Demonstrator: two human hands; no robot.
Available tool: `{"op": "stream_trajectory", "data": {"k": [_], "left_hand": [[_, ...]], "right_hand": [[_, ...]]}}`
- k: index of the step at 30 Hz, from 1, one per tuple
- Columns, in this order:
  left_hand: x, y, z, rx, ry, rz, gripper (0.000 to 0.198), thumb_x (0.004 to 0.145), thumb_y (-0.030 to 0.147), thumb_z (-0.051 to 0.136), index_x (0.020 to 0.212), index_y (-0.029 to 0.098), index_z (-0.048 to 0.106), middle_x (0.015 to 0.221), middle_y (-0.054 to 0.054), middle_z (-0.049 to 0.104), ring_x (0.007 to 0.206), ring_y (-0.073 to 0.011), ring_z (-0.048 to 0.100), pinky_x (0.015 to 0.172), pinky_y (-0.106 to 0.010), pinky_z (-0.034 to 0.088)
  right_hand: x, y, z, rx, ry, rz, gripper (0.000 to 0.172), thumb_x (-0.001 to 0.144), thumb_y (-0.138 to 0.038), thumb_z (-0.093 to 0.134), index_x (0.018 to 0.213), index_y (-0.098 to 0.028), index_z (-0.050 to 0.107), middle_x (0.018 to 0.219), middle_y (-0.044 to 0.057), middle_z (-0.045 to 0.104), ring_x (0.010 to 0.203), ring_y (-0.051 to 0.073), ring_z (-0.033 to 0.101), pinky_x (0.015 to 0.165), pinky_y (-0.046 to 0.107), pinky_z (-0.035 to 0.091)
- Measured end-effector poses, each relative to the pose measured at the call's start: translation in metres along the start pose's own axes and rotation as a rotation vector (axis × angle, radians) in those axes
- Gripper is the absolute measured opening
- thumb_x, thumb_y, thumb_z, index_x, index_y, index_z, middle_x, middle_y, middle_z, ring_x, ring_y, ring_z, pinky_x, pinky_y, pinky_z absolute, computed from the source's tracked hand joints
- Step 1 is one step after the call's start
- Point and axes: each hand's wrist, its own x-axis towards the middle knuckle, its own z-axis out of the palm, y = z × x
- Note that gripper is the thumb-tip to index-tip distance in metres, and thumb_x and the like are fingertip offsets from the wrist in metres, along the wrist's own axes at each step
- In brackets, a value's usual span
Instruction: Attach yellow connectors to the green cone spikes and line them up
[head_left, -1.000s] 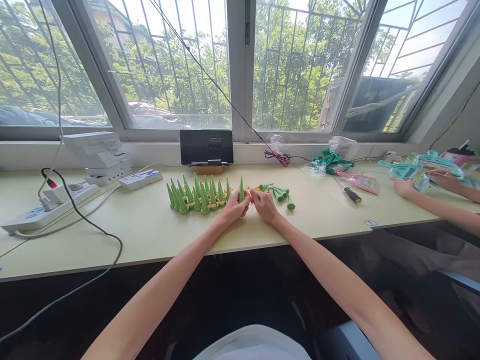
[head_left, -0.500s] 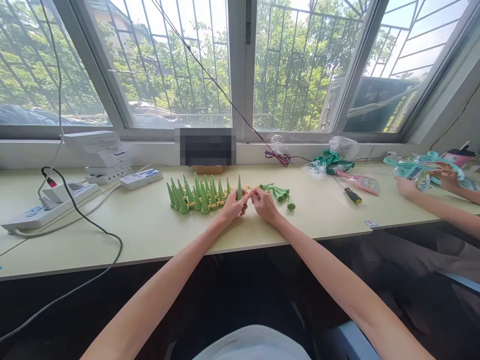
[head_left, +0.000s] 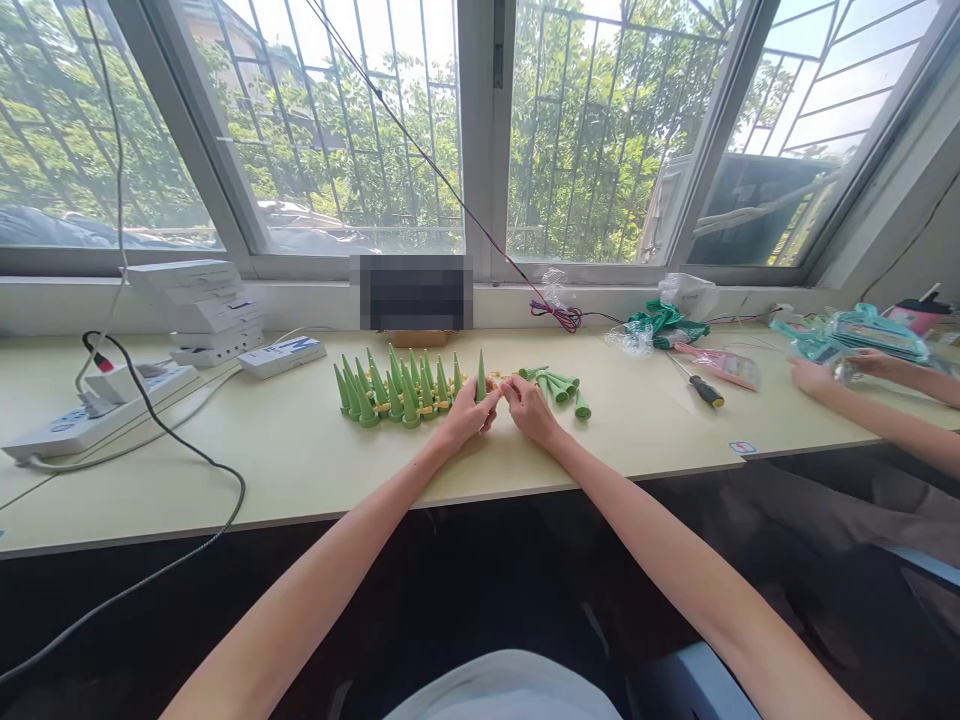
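My left hand (head_left: 466, 416) is closed around a green cone (head_left: 481, 374), whose tip points up. Close beside it, my right hand (head_left: 528, 410) pinches its fingertips together near the left fingertips; what lies between them is too small to make out. To the left, several green cones (head_left: 410, 406) stand upright in rows, with small yellow pieces (head_left: 426, 410) around their lower parts. Just right of my right hand, more green cones (head_left: 561, 385) lie loosely on their sides. A few yellow bits show behind my fingers.
On the table (head_left: 285, 460), a screwdriver (head_left: 706, 391) and a pink packet (head_left: 724, 366) lie to the right. A co-worker's hands (head_left: 814, 378) handle plastic-wrapped turquoise things. A power strip (head_left: 97, 412), a cable and stacked white boxes (head_left: 214, 310) occupy the left. A blurred dark panel (head_left: 412, 292) stands behind.
My hands and the held cone have barely moved. At the right, the co-worker's turquoise packages have shifted and lie flatter.
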Motion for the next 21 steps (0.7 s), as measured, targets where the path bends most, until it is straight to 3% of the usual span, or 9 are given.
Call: {"op": "stream_trajectory", "data": {"k": [9, 21], "left_hand": [[0.0001, 0.0017, 0.0010, 0.038, 0.017, -0.012, 0.026, 0.083, 0.037, 0.063, 0.089, 0.019, 0.045, 0.053, 0.006, 0.049, 0.039, -0.0069, 0.044, 0.034, -0.016, 0.031], [0.0012, 0.0023, 0.0004, 0.008, 0.061, -0.037, 0.023, 0.083, 0.034, 0.062, 0.088, 0.019, 0.046, 0.052, 0.006, 0.049, 0.038, -0.0065, 0.044, 0.035, -0.016, 0.032]], "right_hand": [[-0.0006, 0.0004, 0.0010, -0.010, -0.007, 0.012, 0.029, 0.095, -0.037, 0.038, 0.071, -0.022, 0.041, 0.063, -0.001, 0.049, 0.057, 0.014, 0.042, 0.059, 0.026, 0.034], [-0.0003, 0.0025, 0.0023, 0.009, -0.039, -0.007, 0.026, 0.094, -0.036, 0.039, 0.073, -0.021, 0.043, 0.064, -0.001, 0.051, 0.057, 0.014, 0.044, 0.059, 0.026, 0.035]]}}
